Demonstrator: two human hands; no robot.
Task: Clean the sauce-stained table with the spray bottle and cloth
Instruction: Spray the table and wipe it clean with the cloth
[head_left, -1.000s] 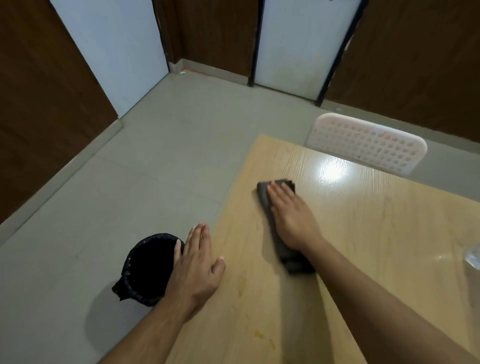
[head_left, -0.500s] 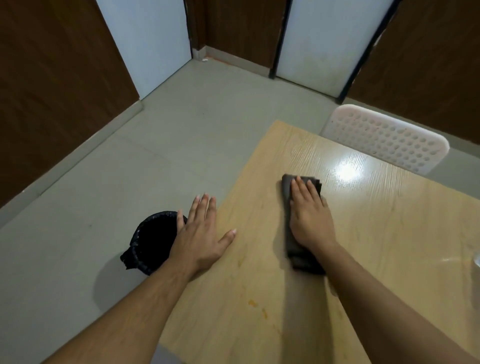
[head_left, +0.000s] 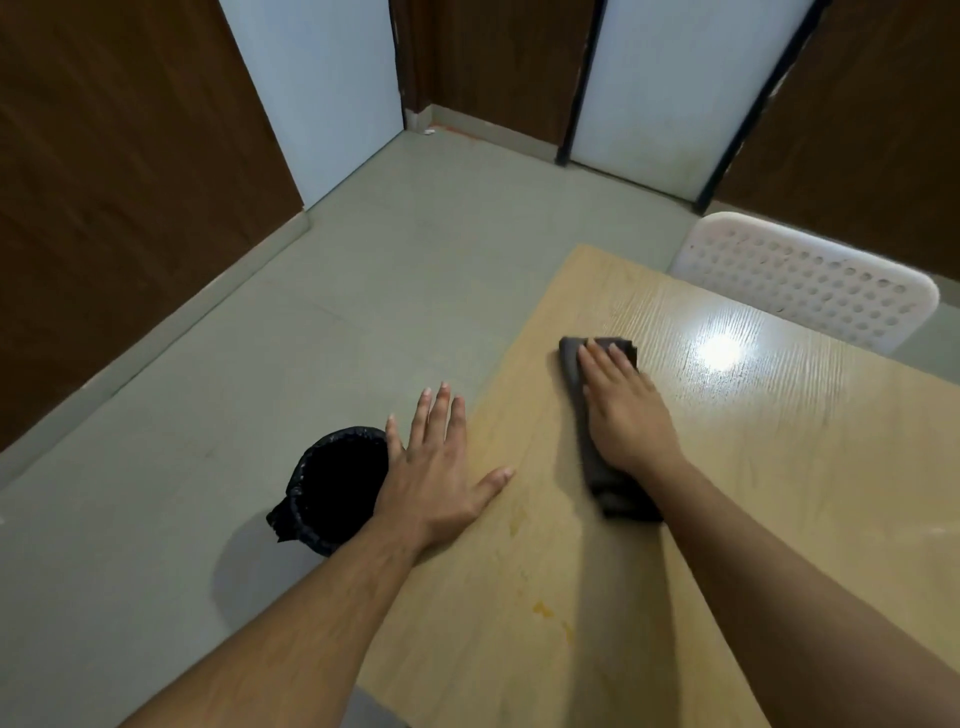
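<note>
A folded dark grey cloth (head_left: 597, 478) lies on the light wooden table (head_left: 779, 493). My right hand (head_left: 623, 415) presses flat on the cloth with straight fingers, near the table's left part. My left hand (head_left: 441, 478) rests flat at the table's left edge, fingers spread, thumb on the wood. Small yellow sauce stains (head_left: 543, 608) mark the table near its front left, with a fainter one (head_left: 515, 525) beside my left thumb. The spray bottle is out of view.
A black-lined bin (head_left: 332, 488) stands on the grey floor just left of the table, partly under my left hand. A white perforated chair back (head_left: 810, 280) stands at the table's far side. Brown and white wall panels enclose the room.
My right hand and the cloth have shifted a little across the table while the view swung left. My left hand keeps its place at the table edge.
</note>
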